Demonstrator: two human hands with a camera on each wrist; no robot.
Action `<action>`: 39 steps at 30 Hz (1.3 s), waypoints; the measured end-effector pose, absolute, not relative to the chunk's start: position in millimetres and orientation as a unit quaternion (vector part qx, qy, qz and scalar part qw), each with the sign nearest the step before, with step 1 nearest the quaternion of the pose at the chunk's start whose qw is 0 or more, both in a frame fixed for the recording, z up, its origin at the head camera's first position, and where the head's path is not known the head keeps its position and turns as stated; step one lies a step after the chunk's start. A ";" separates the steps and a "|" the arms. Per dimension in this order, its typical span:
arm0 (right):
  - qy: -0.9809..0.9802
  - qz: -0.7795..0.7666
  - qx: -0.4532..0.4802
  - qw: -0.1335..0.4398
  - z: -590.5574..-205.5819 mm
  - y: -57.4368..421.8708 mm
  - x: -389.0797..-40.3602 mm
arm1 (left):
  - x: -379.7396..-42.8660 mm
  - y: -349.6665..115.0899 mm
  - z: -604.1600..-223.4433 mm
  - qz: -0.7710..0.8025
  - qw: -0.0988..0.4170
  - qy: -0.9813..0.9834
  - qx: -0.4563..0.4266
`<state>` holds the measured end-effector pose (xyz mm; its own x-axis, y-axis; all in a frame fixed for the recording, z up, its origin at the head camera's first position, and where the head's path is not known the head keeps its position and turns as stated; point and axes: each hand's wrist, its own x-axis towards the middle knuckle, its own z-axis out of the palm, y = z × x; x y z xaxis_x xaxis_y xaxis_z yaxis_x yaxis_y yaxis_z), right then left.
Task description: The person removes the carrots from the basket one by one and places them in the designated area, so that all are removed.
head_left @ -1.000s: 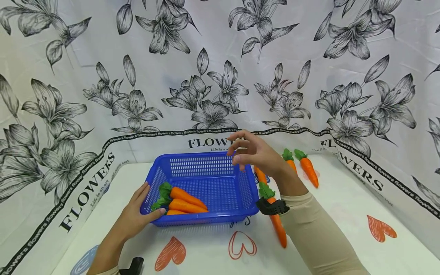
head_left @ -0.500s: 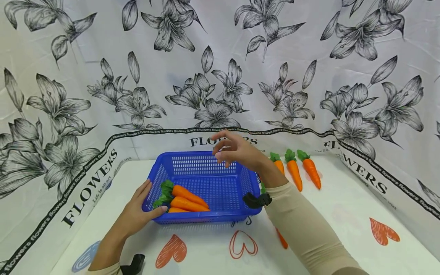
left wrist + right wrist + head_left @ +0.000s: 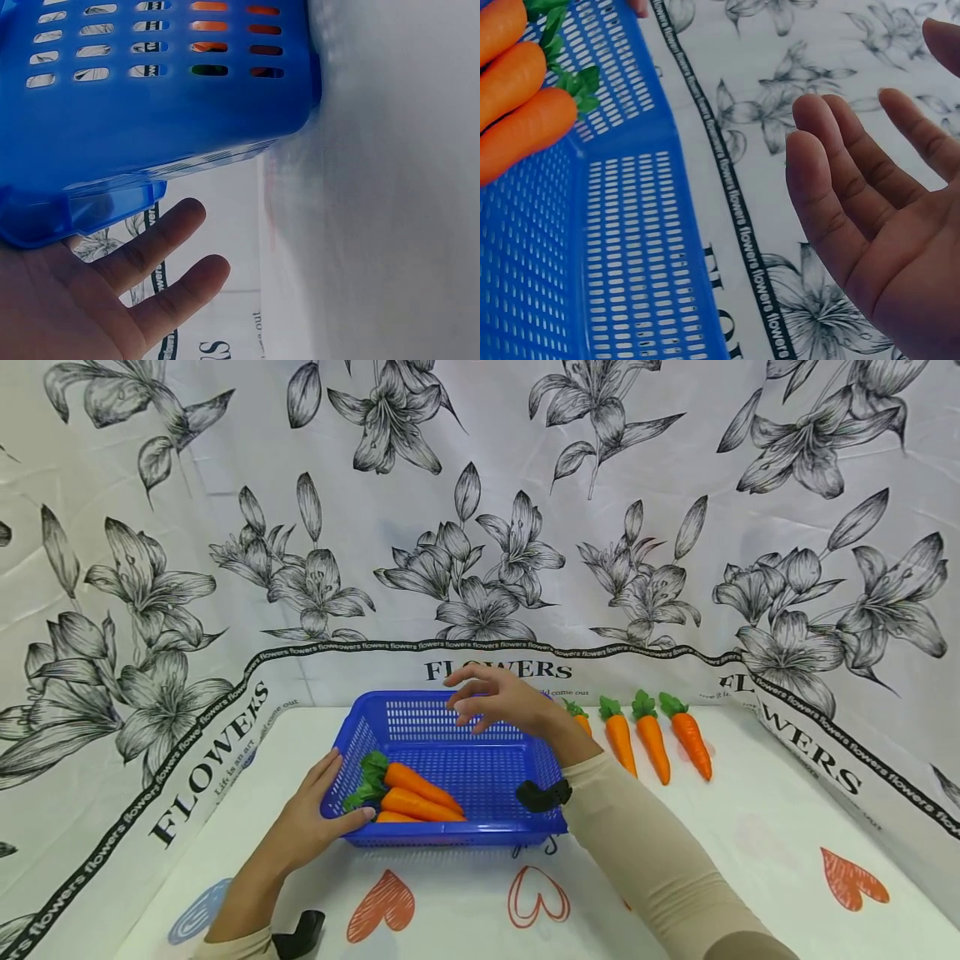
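A blue plastic basket [image 3: 442, 835] with slotted sides stands on the table, with three orange carrots [image 3: 422, 804] lying in its left part, green tops to the left. My left hand [image 3: 311, 814] holds the basket's near left corner, thumb over the rim. In the left wrist view two fingers [image 3: 176, 300] extend straight past the rim. Above the basket's back right part hovers my right hand [image 3: 498, 700], its fingers loosely bent and holding nothing. The right wrist view shows the carrots [image 3: 529, 127] beside the basket's slotted wall [image 3: 641, 247], apart from the right hand.
Several carrots [image 3: 652, 743] lie in a row on the table right of the basket. My right forearm hides part of that area; a small orange tip shows below it. Floral cloth [image 3: 480, 602] hangs behind, and the white tabletop [image 3: 750, 860] bears printed hearts.
My right hand has moved left, over the basket, and lowered slightly. More of the right-hand carrots show now, while the long one near the basket is almost hidden by the forearm. Left hand stays put.
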<state>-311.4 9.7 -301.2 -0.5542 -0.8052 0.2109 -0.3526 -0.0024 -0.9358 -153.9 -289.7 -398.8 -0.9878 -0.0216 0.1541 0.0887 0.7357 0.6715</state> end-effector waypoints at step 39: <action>0.762 -0.473 -0.322 0.304 -373.3 -57.2 -337.1 | -153.0 -287.0 -397.5 -0.367 0.072 -0.927 -0.007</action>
